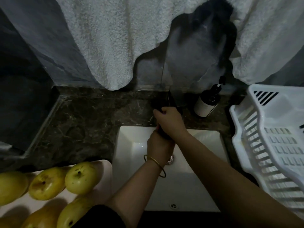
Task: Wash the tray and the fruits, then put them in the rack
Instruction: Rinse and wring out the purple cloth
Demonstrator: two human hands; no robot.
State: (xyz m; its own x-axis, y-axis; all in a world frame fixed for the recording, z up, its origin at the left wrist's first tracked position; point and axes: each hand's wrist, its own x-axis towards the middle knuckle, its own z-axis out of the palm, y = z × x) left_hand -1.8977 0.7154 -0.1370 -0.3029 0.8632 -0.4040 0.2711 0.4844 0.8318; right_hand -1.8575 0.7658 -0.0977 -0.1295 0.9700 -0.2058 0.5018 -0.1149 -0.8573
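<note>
Several yellow-green fruits lie on a pale tray at the lower left, on the counter beside the white sink. At the back of the sink, my right hand grips the top of the black faucet, its fingers curled over it. My left hand, with thin bangles on the wrist, is raised just under the spout. It touches the faucet's underside, and its fingers are hidden. The white slatted rack stands on the right, with nothing visible in it.
A dark pump bottle stands behind the sink on the right. White towels hang down the wall to the dark marble counter. The drain shows just past my left wrist.
</note>
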